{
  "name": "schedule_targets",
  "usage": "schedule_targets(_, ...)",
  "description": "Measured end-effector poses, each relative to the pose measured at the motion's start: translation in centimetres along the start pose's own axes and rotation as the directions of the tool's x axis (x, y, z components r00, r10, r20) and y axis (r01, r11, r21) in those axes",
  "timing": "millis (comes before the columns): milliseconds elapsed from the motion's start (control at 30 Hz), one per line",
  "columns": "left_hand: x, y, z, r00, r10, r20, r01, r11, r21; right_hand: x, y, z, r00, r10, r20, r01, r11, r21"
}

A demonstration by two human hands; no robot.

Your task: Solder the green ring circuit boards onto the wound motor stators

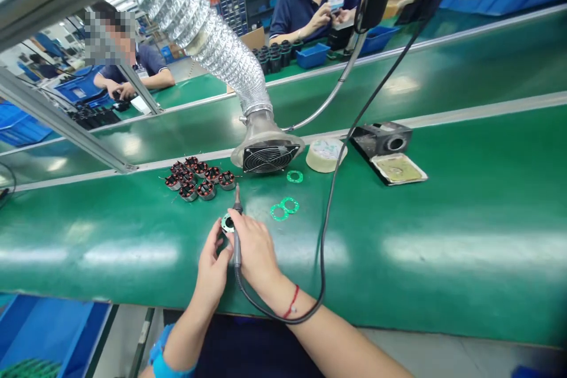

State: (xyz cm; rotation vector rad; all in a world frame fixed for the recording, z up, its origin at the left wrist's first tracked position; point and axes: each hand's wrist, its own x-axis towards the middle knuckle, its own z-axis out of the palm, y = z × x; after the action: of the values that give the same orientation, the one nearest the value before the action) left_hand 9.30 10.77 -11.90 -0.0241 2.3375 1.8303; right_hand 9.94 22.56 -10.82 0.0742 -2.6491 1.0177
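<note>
My right hand (257, 248) is closed around a soldering iron (237, 251), its tip pointing away from me. My left hand (211, 271) grips a small round part topped by a pale ring-shaped circuit board (225, 223); fingers hide its lower portion. My right fingertips reach the edge of this board, though whether they press on it I cannot tell. Beyond my hands, to the left, several motor stators (205, 190) with black and orange tops stand in a cluster. Three green ring boards lie to the right: a touching pair (279, 212) and a single ring (295, 176).
A fume extractor hood (267, 156) on a silver duct hangs over the green bench. The iron's black cable (325, 236) loops across my right forearm. A tape roll (326, 156) and an iron stand (384, 139) with a sponge tray (398, 169) sit behind. Two co-workers sit opposite.
</note>
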Motion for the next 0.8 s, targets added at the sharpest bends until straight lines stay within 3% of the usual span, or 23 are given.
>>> schedule_targets(133,0.7,0.7,-1.0,0.995,0.082,0.048,-0.091,0.964,0.248,-0.1,-0.3,-0.3,1.000,-0.003,0.002,0.003,1.000,-0.006)
schedule_targets(267,1.7,1.7,-2.0,0.966,0.221,0.132,-0.257,0.849,0.461,0.0,-0.4,-0.3,1.000,-0.018,-0.010,0.018,1.000,-0.010)
schedule_targets(467,3.0,1.4,-2.6,0.888,0.284,0.361,-0.444,0.730,0.520,-0.3,0.7,0.4,0.996,-0.078,-0.038,0.080,0.995,0.066)
schedule_targets(567,3.8,1.6,-2.6,0.827,0.304,0.473,-0.542,0.655,0.527,-0.6,1.5,-0.2,0.984,-0.081,-0.158,0.091,0.994,0.060)
schedule_targets(700,6.7,4.5,-3.6,0.776,0.338,0.533,-0.612,0.608,0.506,-0.8,3.4,-2.9,0.952,-0.100,-0.290,0.084,0.994,-0.068)
schedule_targets(800,12.0,8.2,-4.6,0.800,0.435,0.413,-0.600,0.582,0.549,-0.7,5.4,-4.9,0.894,-0.113,-0.435,0.065,0.990,-0.122)
